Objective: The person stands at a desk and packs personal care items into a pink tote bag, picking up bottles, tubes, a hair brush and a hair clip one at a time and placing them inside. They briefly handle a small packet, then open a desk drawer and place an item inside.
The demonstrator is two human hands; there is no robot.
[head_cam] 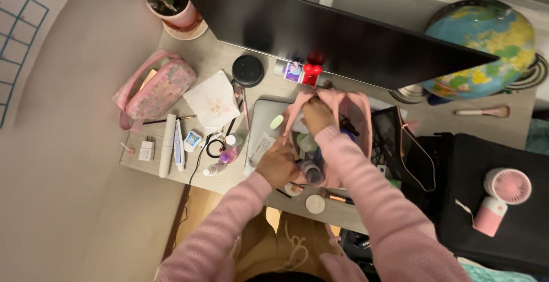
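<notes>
On the bench [229,59], beneath one dark monitor [343,36] and beside one globe [486,47], one open pink bag [349,110] sits mid-desk, crammed with small bottles. The right hand [316,113] pinches its far rim; the left hand [278,163] curls closed on its near edge. One patterned pink pouch [153,90] lies well apart, left.

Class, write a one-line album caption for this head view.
Both hands, left and right, work in a pink bag of toiletries on a cluttered desk.
</notes>
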